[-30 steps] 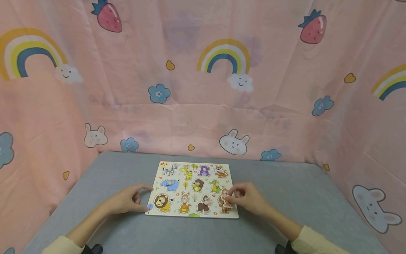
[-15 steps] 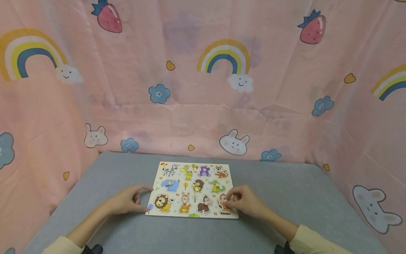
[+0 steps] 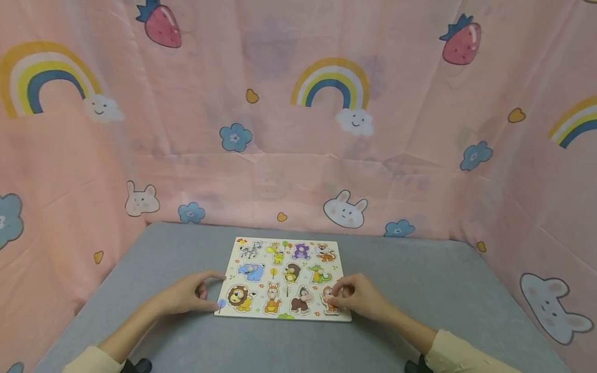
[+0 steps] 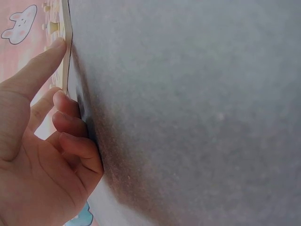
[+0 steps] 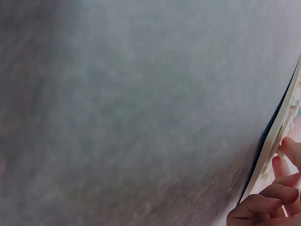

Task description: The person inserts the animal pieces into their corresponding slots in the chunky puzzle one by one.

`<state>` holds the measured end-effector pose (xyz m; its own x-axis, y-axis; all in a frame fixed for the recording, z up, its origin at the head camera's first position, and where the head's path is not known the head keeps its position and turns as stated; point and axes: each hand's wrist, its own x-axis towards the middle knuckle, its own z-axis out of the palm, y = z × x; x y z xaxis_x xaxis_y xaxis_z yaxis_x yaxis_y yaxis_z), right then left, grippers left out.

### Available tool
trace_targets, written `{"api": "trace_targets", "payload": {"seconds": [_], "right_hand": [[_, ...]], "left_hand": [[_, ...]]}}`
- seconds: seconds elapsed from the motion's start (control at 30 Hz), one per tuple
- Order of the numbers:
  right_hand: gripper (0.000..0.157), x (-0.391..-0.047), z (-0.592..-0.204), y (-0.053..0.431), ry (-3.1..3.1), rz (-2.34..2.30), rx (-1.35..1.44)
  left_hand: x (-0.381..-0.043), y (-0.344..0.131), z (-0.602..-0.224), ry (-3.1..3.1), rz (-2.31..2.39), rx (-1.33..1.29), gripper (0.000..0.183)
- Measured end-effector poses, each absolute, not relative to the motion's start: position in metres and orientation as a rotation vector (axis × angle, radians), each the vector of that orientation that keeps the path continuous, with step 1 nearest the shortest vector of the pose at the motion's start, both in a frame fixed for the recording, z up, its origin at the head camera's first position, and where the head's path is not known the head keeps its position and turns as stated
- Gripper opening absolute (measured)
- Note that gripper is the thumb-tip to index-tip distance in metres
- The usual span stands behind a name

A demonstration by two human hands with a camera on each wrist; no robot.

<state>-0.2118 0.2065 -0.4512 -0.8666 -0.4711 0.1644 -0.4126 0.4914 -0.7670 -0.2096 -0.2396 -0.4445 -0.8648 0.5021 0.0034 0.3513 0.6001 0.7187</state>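
A wooden peg puzzle board (image 3: 258, 311) with several animal pieces lies flat on the grey table. My right hand (image 3: 366, 296) pinches the knob of the monkey puzzle piece (image 3: 329, 306) at the board's near right corner. This piece sits over its matching spot, nearly level with the board; whether it is fully seated I cannot tell. At the board's left edge, my left hand (image 3: 186, 294) touches the side with thumb and forefinger spread apart. Its other fingers (image 4: 77, 146) are bent beside the board in the left wrist view. Part of the monkey is hidden by the right fingertips.
A grey cloth-covered table (image 3: 420, 290) extends around the board. Behind and at both sides hangs a pink printed curtain (image 3: 298, 171). Other pieces include a lion (image 3: 240, 298), a kangaroo (image 3: 272, 300), a gorilla (image 3: 300, 300) and a crocodile (image 3: 319, 274).
The monkey puzzle piece has gone from raised and tilted to nearly level with the board. My right hand has come slightly down with it. My left hand has stayed put.
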Motion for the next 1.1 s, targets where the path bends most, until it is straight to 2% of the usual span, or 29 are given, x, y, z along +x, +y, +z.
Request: {"api": "trace_targets", "payload": {"seconds": [1.1], "right_hand": [[0.011,-0.2097,-0.4568,0.2109,2.576,-1.518,-0.67]], "left_hand": [[-0.2071,-0.2413,-0.4426,2.628,1.125,0.687,0.065]]}}
